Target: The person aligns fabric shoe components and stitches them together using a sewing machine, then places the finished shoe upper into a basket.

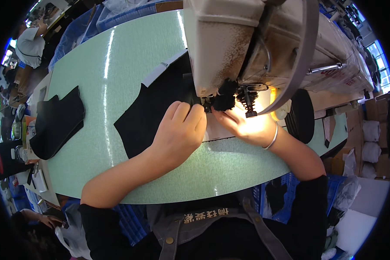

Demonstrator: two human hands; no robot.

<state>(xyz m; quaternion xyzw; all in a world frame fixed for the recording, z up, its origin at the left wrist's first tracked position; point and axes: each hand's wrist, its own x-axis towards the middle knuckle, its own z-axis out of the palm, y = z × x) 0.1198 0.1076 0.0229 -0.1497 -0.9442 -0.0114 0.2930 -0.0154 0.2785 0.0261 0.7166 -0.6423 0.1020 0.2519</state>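
A sewing machine (229,47) stands over the pale green table, its needle area lit by a bright lamp. Under and left of it lies a black fabric piece (147,110), flat, with a grey-white strip (162,69) along its far edge. My left hand (182,128) rests on the right side of this fabric, fingers curled and closed at its edge, just left of the needle. From the other side my right hand (253,128), a bangle on its wrist, reaches in with fingers closed beside the needle. Its fingertips are partly hidden by the machine parts and glare.
Another black fabric piece (58,123) lies at the table's left. Blue crates (130,15) stand beyond the far edge, with more below the near edge. A dark ribbed pad (301,117) sits right of the machine. A person (30,45) in white is far left.
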